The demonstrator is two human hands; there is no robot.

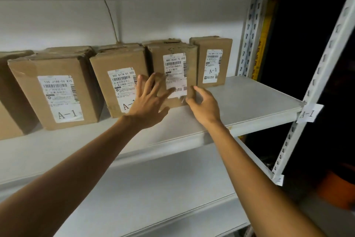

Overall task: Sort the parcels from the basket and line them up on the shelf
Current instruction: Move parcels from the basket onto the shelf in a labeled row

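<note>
- left hand point(148, 100) is loose and flat, fingers spread out straight, fingertips pressing on the front of the third box point(159, 58) and partly covering its label point(175, 75)
- right hand point(203, 104) grips that same box by the lower right corner: thumb on the side edge, fingers curled onto the front down low
- the third box stands upright on the shelf point(249, 98), roughly mid-row; the hands hide its bottom edge, so can't tell if it sits fully flat
- snug on its left is the second box point(99, 71), with a big A-1 at the bottom of its sticker
- just beside it on the right, the fourth box point(228, 60) sits further back, also marked A-1
- further left, the first box point(25, 87) is turned a bit, A-1 too, and past it another box is cut off by the frame
- a paper tag point(308, 113) reading A-1 is stuck on the shelf's front right corner, next to the grey post point(324, 63)
- lower shelf point(153, 188) underneath
</note>
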